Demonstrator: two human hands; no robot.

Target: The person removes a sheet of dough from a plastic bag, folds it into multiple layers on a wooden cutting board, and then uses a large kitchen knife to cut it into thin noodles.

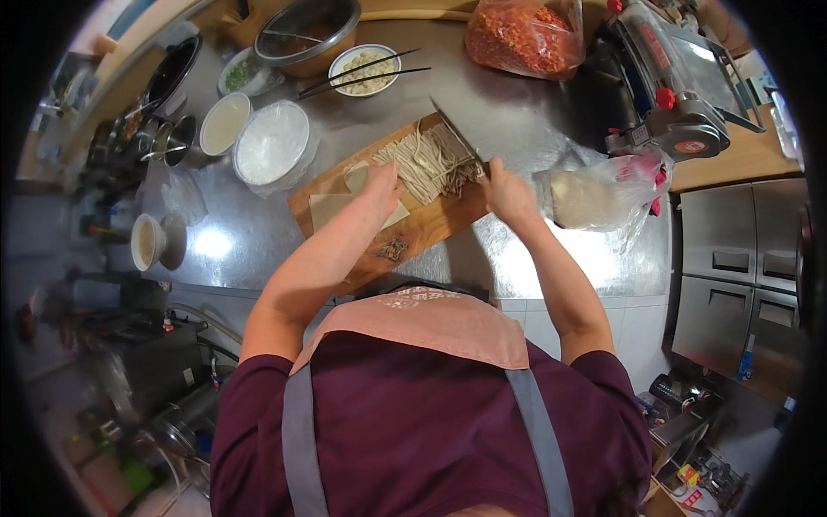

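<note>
My right hand grips the dark handle of a kitchen knife, its blade pointing up and left past the right end of a wooden cutting board. Beside the blade lies a pile of thin, pale beige strips, perhaps cut tofu sheet. The fingers of my left hand are curled at the left edge of this pile; whether they pinch any strip is hidden. Flat beige sheets rest on the board, partly under my left hand and forearm.
Left on the steel worktop stand a plastic-covered white bowl and a bowl of pale liquid. Chopsticks lie across a bowl of chopped pieces. A bag of chopped red chili, a plastic bag and a machine sit right.
</note>
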